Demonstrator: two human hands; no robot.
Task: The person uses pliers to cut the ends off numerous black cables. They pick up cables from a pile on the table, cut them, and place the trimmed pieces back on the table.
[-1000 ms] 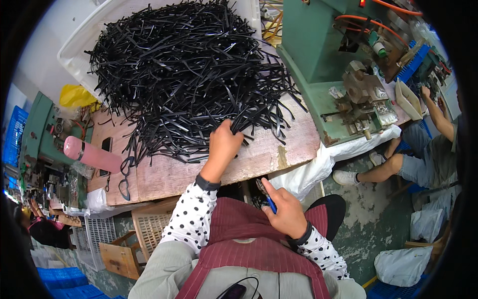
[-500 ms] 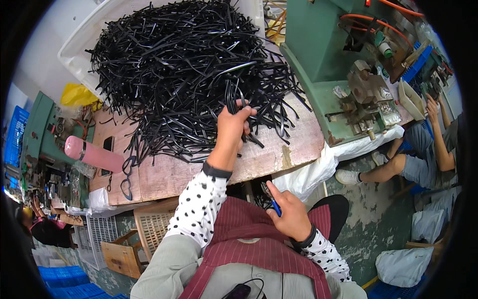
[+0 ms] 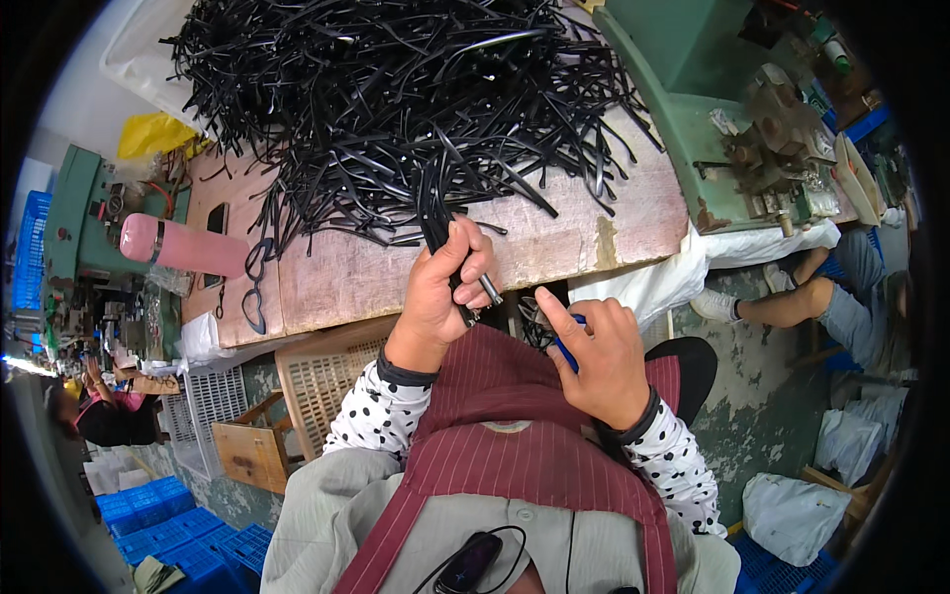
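Observation:
A bundle of black eyeglass temples (image 3: pixel 431 206) is gripped in my left hand (image 3: pixel 435 287), just past the table's front edge. Their metal-tipped ends stick out below the fingers, and the curved ends point up toward a large heap of similar temples (image 3: pixel 376 109). Closed around a blue-handled hand tool (image 3: pixel 568 346), my right hand (image 3: pixel 609 371) is in front of the apron, to the right of the bundle. The tool looks like pliers; its jaws are mostly hidden behind the fingers. A small gap lies between the two hands.
On the table's left lie a pink bottle (image 3: pixel 183 245), a phone (image 3: pixel 216 223) and a dark glasses front (image 3: pixel 255 287). A green machine (image 3: pixel 683 109) stands at the right. Beneath the table is a beige basket (image 3: pixel 332 371). Another person's leg (image 3: pixel 792 302) shows at far right.
My left hand has drawn back from the heap toward me, bringing a bundle of eyeglass temples. My right hand has risen slightly with the blue-handled tool. The view has tilted down.

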